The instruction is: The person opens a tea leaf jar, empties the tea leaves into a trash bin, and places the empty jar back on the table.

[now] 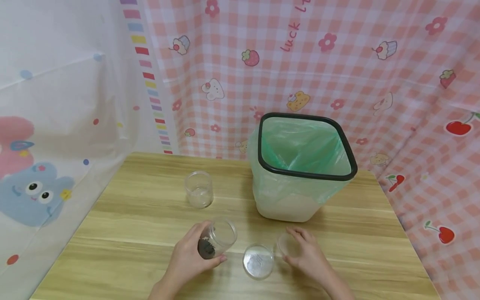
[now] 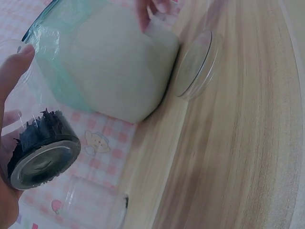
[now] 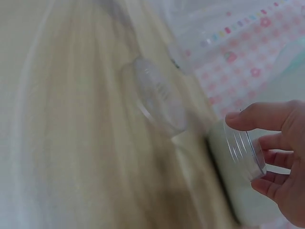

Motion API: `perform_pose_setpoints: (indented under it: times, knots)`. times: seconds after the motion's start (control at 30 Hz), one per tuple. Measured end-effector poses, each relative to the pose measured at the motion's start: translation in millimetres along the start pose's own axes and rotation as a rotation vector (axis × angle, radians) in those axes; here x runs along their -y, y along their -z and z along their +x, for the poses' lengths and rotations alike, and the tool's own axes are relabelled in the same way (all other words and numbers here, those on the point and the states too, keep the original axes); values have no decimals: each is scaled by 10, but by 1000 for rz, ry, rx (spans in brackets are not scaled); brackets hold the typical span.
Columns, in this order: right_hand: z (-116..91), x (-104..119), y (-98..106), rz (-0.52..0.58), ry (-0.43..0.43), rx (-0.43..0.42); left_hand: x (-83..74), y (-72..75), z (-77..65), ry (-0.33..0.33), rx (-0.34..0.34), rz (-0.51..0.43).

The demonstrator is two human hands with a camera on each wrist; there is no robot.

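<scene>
My left hand (image 1: 187, 255) grips a clear jar (image 1: 225, 233), which leans with its mouth toward the right. Black flakes (image 2: 44, 130) gather near the jar's bottom, as the left wrist view shows. In my right hand (image 1: 311, 256), thumb and fingers hold a clear round lid (image 3: 245, 149) by its rim, above the table. Between the two hands a second clear round lid (image 1: 258, 261) lies flat on the wood. Farther back on the left, another clear jar (image 1: 199, 191) stands upright; whether anything lies in it I cannot tell.
Behind my right hand stands a white bin (image 1: 286, 208) with a black rim and a pale green liner (image 1: 300, 146). The wooden table (image 1: 123, 233) meets a pink checked curtain (image 1: 225, 116) at the back and a white printed cloth (image 1: 71, 96) on the left.
</scene>
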State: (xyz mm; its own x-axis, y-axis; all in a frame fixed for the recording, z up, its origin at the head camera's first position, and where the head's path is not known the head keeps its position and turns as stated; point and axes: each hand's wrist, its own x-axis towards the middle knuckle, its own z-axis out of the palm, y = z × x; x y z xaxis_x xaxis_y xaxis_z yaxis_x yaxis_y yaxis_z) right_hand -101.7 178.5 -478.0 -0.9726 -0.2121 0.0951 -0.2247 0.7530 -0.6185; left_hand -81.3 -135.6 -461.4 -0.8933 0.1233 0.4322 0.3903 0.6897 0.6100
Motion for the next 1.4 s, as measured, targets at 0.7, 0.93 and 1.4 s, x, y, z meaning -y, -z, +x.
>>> perform_pose_setpoints:
  times: [0.7, 0.93, 1.4]
  knots:
    - [-98, -315, -307, -73, -53, 64, 15, -3, -34, 45, 2, 0]
    - [-103, -321, -326, -105, -30, 58, 39, -7, -45, 24, -7, 16]
    - [-134, -321, -329, -150, 7, 53, 11, 13, -29, 93, 9, -35]
